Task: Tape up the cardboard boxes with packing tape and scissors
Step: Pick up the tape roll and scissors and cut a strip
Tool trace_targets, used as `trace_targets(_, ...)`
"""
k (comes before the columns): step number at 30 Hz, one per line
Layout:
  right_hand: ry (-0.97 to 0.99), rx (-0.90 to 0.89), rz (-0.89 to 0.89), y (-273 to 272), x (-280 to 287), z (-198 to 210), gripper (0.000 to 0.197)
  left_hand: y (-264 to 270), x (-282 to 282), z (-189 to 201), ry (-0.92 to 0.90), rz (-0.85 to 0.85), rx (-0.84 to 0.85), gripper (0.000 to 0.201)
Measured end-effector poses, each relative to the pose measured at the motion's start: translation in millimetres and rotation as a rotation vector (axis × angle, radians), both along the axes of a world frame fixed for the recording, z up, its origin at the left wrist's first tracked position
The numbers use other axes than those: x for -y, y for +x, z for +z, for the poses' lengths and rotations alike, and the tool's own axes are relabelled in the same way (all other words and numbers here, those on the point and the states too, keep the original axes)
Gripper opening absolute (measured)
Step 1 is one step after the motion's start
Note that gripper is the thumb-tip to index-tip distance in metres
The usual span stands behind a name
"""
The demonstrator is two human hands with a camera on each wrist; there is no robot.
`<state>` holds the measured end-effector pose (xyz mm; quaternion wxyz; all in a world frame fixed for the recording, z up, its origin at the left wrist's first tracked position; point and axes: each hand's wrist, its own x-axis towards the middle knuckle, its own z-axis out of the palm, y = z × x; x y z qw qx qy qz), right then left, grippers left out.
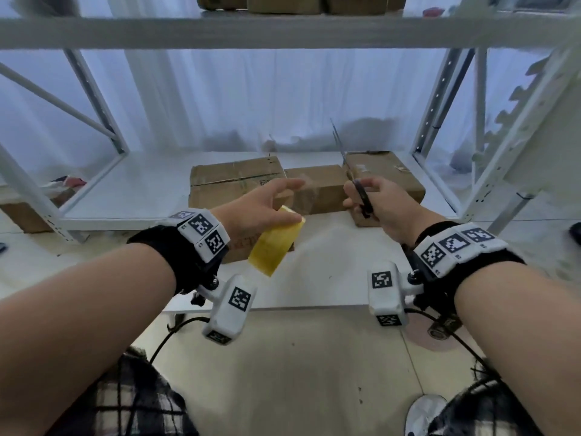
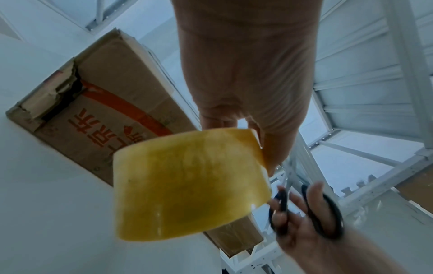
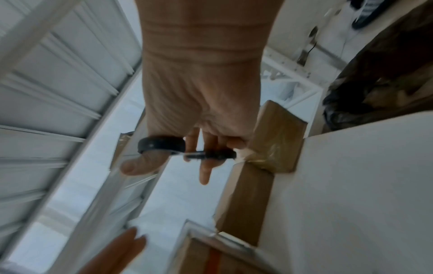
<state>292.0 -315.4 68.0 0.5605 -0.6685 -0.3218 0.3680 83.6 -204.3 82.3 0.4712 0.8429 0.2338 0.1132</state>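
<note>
Fingers through black scissors loops; glossy yellow tape roll beside.

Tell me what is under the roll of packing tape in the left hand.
Under the tape roll held by the left hand lies a cardboard box with red print on the white table. The roll covers its middle.

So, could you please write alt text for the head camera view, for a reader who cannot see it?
Two bare hands are raised over cardboard boxes on a white shelf: the left hand holds a yellowish roll of packing tape, and the right hand holds black-handled scissors pointing up.
</note>
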Motion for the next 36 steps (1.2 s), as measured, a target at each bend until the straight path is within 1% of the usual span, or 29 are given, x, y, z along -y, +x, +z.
trace_targets(2, 0.069, 0.019, -0.004, -6.6, -5.4, 12.9, 0.043, -2.4, 3.7, 4.0, 0.045, -0.045, -0.018, 0.065)
trace_targets(4, 0.095, 0.027, 0.015, -14.7, -10.1, 24.6, 0.037, -2.3, 6.1, 4.1, 0.105, -0.08, -0.033, 0.064)
trace_targets(6, 0.066, 0.03, 0.073, -20.7, -13.5, 30.7, 0.045, -1.4, 7.8, -0.1, 0.136, -0.098, -0.042, 0.064)
trace_targets(8, -0.008, 0.076, 0.126, -25.7, -14.2, 31.4, 0.06, 0.0, 7.7, -5.3, 0.136, -0.108, -0.052, 0.066)
trace_targets(10, -0.046, 0.087, 0.162, -26.9, -16.0, 25.9, 0.065, 1.8, 6.3, -9.4, 0.109, -0.117, -0.059, 0.066)
trace_targets(13, -0.064, 0.122, 0.193, -25.6, -17.8, 19.2, 0.064, 4.2, 5.5, -12.0, 0.063, -0.116, -0.046, 0.063)
trace_targets(17, -0.06, 0.174, 0.205, -26.8, -21.0, 13.0, 0.052, 4.7, 6.0, -13.8, -0.031, -0.143, -0.019, 0.058)
trace_targets(20, -0.059, 0.169, 0.226, -28.9, -22.7, 9.6, 0.052, 4.3, 5.2, -13.7, -0.021, -0.174, -0.072, 0.056)
trace_targets(22, -0.079, 0.166, 0.258, -27.9, -21.5, 8.9, 0.053, 3.2, 4.6, -12.6, -0.049, -0.171, -0.096, 0.055)
trace_targets(24, -0.118, 0.181, 0.297, -27.5, -19.5, 9.3, 0.05, 1.7, 4.7, -11.2, -0.086, -0.154, -0.105, 0.052)
trace_targets(26, -0.136, 0.203, 0.313, -27.9, -19.0, 9.5, 0.046, 0.7, 5.5, -10.3, -0.082, -0.15, -0.121, 0.05)
trace_targets(28, -0.117, 0.205, 0.296, -29.0, -20.3, 9.3, 0.047, 1.0, 5.5, -10.4, -0.067, -0.14, -0.128, 0.048)
trace_targets(31, -0.063, 0.224, 0.218, -30.3, -22.8, 9.3, 0.05, 1.5, 3.3, -10.4, 0.015, -0.094, -0.151, 0.042)
trace_targets(32, -0.045, 0.228, 0.189, -30.3, -23.4, 8.9, 0.05, 1.1, 1.8, -10.5, 0.016, -0.074, -0.159, 0.04)
trace_targets(36, 0.012, 0.228, 0.117, -28.8, -25.2, 7.2, 0.05, -1.7, -0.3, -6.7, -0.174, -0.055, -0.11, 0.031)
